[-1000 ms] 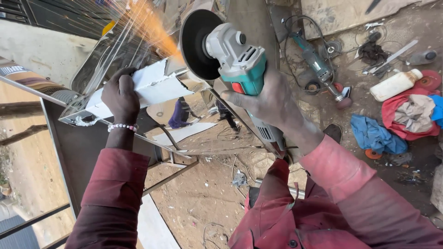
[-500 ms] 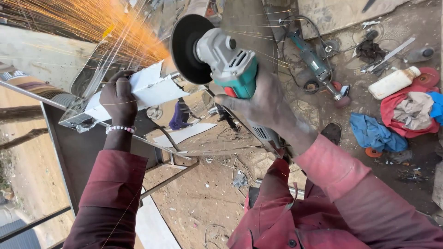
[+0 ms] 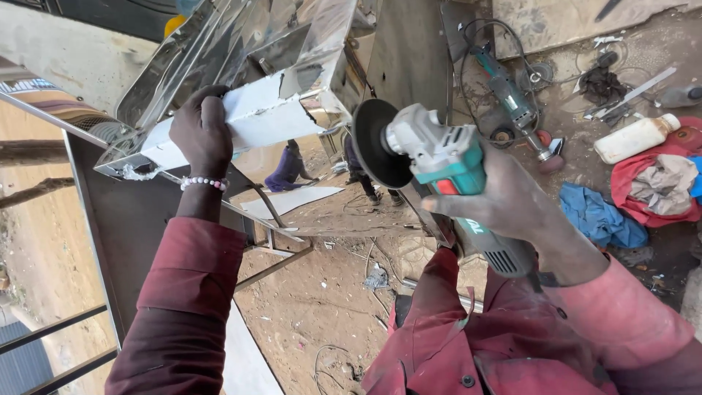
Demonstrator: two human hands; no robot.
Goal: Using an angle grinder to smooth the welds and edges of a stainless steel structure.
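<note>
Fingers (image 3: 504, 192) of right hand (image 3: 515, 208) around angle grinder (image 3: 446, 175), disc clear of steel piece (image 3: 256, 117).

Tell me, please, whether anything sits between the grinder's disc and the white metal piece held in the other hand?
Nothing visible does: only open air separates the grinder in the right hand from the white metal piece gripped by the left hand.

— What's the ground like out here?

— Bare brown dirt floor (image 3: 314, 292), littered with scraps, in plain daylight. A second teal angle grinder (image 3: 508, 99) lies on it with its black cable looped beside it.

— And over to the side?

— A heap of red cloth (image 3: 643, 197) with a crumpled grey rag on top, a blue rag (image 3: 596, 216) just beside it, and a white plastic bottle (image 3: 632, 137) lying flat nearby. A rough grey concrete wall (image 3: 578, 18) stands behind.
</note>
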